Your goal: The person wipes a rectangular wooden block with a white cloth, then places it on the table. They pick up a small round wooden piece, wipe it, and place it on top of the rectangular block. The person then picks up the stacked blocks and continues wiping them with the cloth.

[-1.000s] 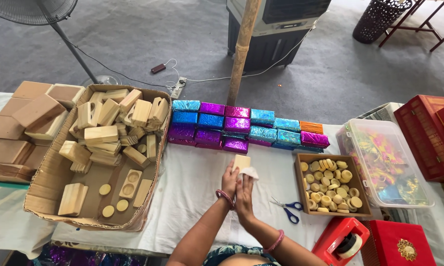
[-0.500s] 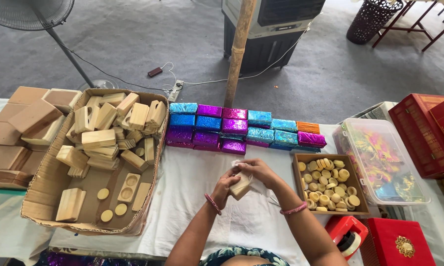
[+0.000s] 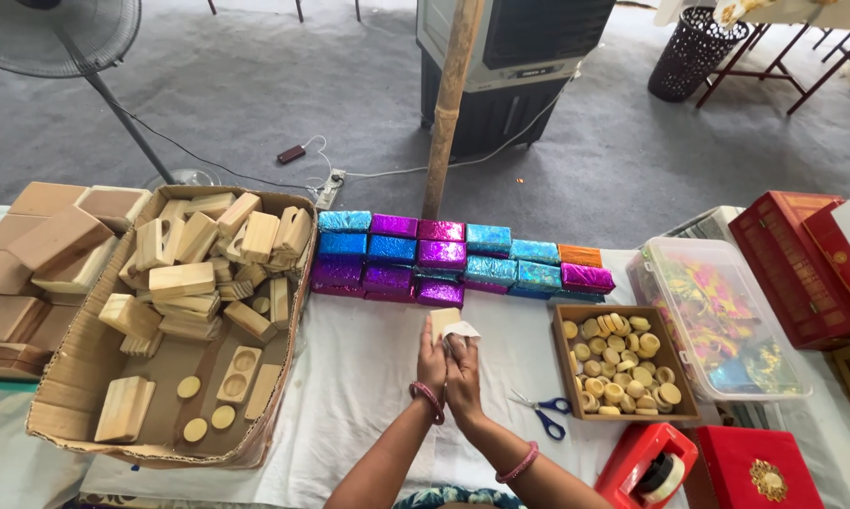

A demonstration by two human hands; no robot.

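Two hands meet over the white tablecloth [image 3: 368, 396], pressed close together around a small wooden block [image 3: 443, 322] with a scrap of white paper [image 3: 463, 331] against it; the left hand [image 3: 432, 363] closes on the block's lower part from one side and the right hand [image 3: 463, 375] closes on it from the other, though how the fingers lie under the paper is hard to make out. The block stands just in front of the rows of shiny wrapped packets [image 3: 444, 256], blue, purple and pink with an orange one at the far end. Blue-handled scissors [image 3: 542, 414] lie just to the right of the hands, beside a shallow brown tray [image 3: 686, 399] full of pale round wooden pieces [image 3: 618, 363]. Further right sit a clear plastic tub [image 3: 791, 385] of colourful bits, red boxes [image 3: 802, 269] and a red tape dispenser [image 3: 653, 468]. To the left, a cardboard box [image 3: 67, 396] holds more wooden blocks [image 3: 194, 269].
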